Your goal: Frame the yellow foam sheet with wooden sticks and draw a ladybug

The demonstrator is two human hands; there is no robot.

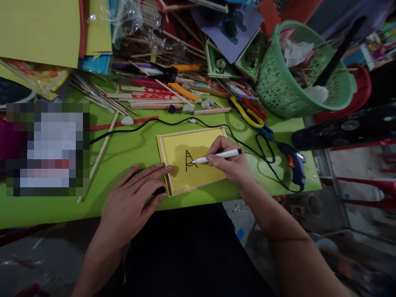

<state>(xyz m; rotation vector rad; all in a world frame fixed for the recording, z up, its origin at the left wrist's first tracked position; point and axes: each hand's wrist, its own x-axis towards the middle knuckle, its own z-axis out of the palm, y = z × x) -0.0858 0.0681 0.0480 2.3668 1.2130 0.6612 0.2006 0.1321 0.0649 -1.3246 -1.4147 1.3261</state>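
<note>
A yellow card edged with thin wooden sticks lies on the green tabletop, with a black letter A drawn left of its middle. My right hand grips a white marker in a writing hold, its tip at the letter's right leg. At the card's left edge, the fingertips of my left hand rest on the stick border. Between that hand's thumb and index finger sits a small black piece, seemingly the marker's cap.
A black cord runs behind the card to a blue glue gun on the right. Yellow-handled scissors, sticks and stones crowd the back, with a green basket at back right. A pixelated patch hides something at left.
</note>
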